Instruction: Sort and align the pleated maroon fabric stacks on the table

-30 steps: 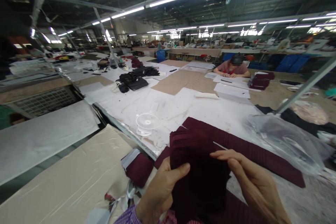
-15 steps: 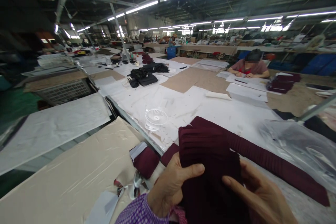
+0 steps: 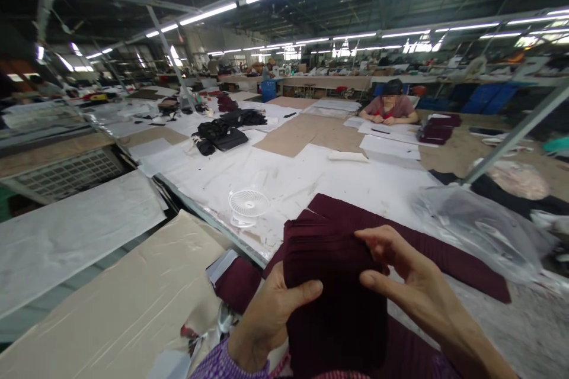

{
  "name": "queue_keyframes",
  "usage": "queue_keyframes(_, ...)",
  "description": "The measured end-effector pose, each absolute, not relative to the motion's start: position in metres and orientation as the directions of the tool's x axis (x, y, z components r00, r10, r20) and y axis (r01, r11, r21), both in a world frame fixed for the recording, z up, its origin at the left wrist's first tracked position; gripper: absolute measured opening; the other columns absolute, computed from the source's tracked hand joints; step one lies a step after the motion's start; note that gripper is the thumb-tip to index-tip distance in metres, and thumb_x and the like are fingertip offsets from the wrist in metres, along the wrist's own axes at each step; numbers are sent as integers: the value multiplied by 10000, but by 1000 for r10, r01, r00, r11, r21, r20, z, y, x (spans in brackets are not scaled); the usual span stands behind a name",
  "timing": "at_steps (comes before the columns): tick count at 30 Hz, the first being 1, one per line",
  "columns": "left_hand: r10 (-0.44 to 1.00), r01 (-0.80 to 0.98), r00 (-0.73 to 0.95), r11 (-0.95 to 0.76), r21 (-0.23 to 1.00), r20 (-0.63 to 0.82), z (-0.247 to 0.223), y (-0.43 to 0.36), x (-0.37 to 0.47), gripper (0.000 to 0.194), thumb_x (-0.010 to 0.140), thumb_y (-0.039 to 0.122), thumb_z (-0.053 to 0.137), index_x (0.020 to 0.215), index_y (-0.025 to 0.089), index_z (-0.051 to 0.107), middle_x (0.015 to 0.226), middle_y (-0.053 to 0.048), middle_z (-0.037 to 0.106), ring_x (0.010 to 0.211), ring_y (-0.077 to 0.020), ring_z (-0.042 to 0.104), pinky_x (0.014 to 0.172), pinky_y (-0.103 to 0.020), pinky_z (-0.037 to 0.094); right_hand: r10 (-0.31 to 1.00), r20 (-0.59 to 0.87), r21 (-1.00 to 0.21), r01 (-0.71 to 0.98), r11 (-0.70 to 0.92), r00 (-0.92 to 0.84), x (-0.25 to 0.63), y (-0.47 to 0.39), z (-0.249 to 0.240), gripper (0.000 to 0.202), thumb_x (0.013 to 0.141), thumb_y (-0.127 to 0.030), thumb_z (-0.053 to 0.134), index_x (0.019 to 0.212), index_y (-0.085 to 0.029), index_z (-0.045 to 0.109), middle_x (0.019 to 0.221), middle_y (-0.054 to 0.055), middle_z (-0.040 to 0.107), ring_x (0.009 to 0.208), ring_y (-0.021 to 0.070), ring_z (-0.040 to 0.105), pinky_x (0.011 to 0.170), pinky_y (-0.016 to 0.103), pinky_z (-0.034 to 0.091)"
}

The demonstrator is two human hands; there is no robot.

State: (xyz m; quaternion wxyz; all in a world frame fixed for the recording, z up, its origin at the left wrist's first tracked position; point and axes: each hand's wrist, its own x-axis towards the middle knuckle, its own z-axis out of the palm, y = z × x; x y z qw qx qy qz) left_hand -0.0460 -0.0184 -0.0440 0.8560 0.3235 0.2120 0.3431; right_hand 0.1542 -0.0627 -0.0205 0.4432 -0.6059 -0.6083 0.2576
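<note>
A stack of dark maroon fabric pieces [image 3: 333,296] stands tilted up in front of me, its layered edges showing along the top. My left hand [image 3: 275,314] grips the stack's left side, thumb lying across the front and fingers hidden behind. At the upper right corner, my right hand [image 3: 400,266] has its thumb and index finger apart, the fingertips touching the top layers. Behind the stack, a long row of overlapping maroon pieces [image 3: 444,254] lies on the white table. A smaller maroon bundle [image 3: 237,284] with a pale label or paper sits to the left.
A small white fan [image 3: 249,204] stands beyond the stack. Black folded fabric [image 3: 226,130] lies farther back. Clear plastic bags [image 3: 480,225] are at the right near a metal post [image 3: 515,133]. A co-worker [image 3: 391,103] sits across the table beside a maroon pile [image 3: 438,128].
My right hand has risen from the stack's right side to its upper right corner. My left hand keeps its grip. The view has turned slightly to the right.
</note>
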Motion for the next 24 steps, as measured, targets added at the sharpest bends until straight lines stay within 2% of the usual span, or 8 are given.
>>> queue_keyframes(5,749,-468,639,558,686,-174,-45,-15,-47,327,711,122,711,1033,166,681,964,-78,739,935,-231,666,929,-395,461,994,38,-922,386,-5,104,155,-64,-26,334,731,-499,684,929,-247,591,814,-6,547,724,165,511,620,278,424)
queue_keyframes(8,766,-486,617,553,677,-182,-46,-13,-46,337,694,118,722,1026,159,679,960,-76,739,939,-235,665,935,-395,458,997,-5,-941,336,-31,79,157,-65,-32,305,738,-507,674,844,-238,575,780,-13,545,710,163,510,607,269,422)
queue_keyframes(11,757,-470,627,555,686,-182,-48,-12,-46,332,701,119,716,1028,163,678,962,-74,738,940,-233,664,935,-396,458,988,79,-943,332,30,135,161,-63,-33,299,724,-488,700,811,-239,558,804,-14,534,714,155,512,613,259,435)
queue_keyframes(13,749,-456,638,553,698,-177,-48,-13,-48,326,712,125,709,1034,170,677,962,-73,738,930,-233,667,925,-398,463,973,177,-919,380,107,152,163,-61,-30,285,730,-468,707,858,-250,576,828,-10,536,710,150,511,618,259,444)
queue_keyframes(18,745,-408,646,519,751,-163,-48,-13,-51,335,734,149,701,1067,184,679,983,-80,734,958,-234,658,909,-380,470,931,364,-778,552,299,10,157,-56,-16,275,778,-371,697,1036,-297,636,847,5,534,715,144,517,631,263,466)
queue_keyframes(24,711,-354,687,508,785,-151,-47,-13,-50,337,757,177,689,1092,212,685,947,-70,741,920,-221,663,877,-356,473,908,413,-675,647,355,-67,148,-49,-9,211,780,-275,701,985,-282,653,854,15,551,721,146,529,600,262,464)
